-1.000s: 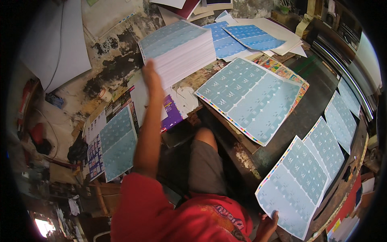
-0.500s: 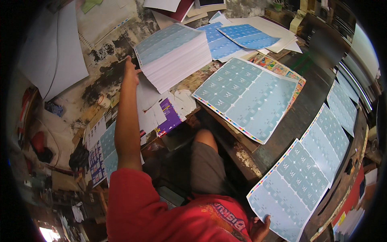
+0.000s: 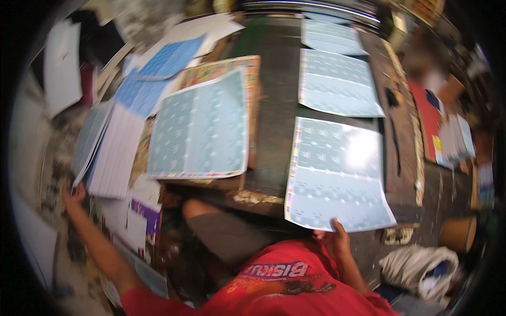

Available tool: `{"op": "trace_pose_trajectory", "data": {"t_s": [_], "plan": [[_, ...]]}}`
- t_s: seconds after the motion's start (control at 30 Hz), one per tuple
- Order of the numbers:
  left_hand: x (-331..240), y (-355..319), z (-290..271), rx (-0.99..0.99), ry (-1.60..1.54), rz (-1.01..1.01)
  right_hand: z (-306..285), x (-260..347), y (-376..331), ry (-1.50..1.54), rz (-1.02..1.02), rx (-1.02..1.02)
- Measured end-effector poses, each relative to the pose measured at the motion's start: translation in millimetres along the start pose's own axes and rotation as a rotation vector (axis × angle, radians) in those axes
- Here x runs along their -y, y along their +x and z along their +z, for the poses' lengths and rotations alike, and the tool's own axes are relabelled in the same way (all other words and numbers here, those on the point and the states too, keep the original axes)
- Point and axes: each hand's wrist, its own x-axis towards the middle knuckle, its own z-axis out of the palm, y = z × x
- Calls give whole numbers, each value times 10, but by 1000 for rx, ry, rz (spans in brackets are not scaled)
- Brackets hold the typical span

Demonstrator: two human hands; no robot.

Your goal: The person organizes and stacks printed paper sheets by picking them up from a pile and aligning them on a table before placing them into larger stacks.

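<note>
head view: printed sheet (image 3: 329, 163) over the near edge of the worktop (image 3: 271, 116), my right hand (image 3: 338, 241) pinching its border, thumb on top. my left hand (image 3: 74, 196) at the corner of the paper stack (image 3: 117, 158); blurred, can't tell its grip. sheet likely light, floppy, crease-prone: take by white margins. pale teal bands, glossy glare.

On our right we see a crumpled pale bag (image 3: 416, 267) near a brown tub (image 3: 457, 235), and farther up some papers (image 3: 455, 139) beside a red panel (image 3: 423, 120). On our left we spot a purple card (image 3: 151, 221).
</note>
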Motion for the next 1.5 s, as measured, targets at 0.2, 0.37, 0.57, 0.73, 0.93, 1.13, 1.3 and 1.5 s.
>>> {"op": "trace_pose_trajectory", "data": {"t_s": [0.2,0.37,0.57,0.73,0.93,1.13,1.3,1.5], "plan": [[-516,129,135,137,272,214,205,421,421,9,32,56],[851,-511,217,511,1475,1110,298,554,672,27,-38,12],[1896,-1379,290,515,127,205,454,621,883,9,-230,-80],[2645,-2372,56,568,58,228,827,632,708,11,-172,-143],[3046,-2947,-166,643,60,164,3323,273,396,-373,-16,711],[3244,-3109,-381,794,188,94,5127,-812,892,-322,124,929],[3060,-2483,-638,594,187,326,4893,-855,1164,-432,-117,883],[4422,-2917,-457,759,175,213,3742,270,1366,-412,-184,837]]}}
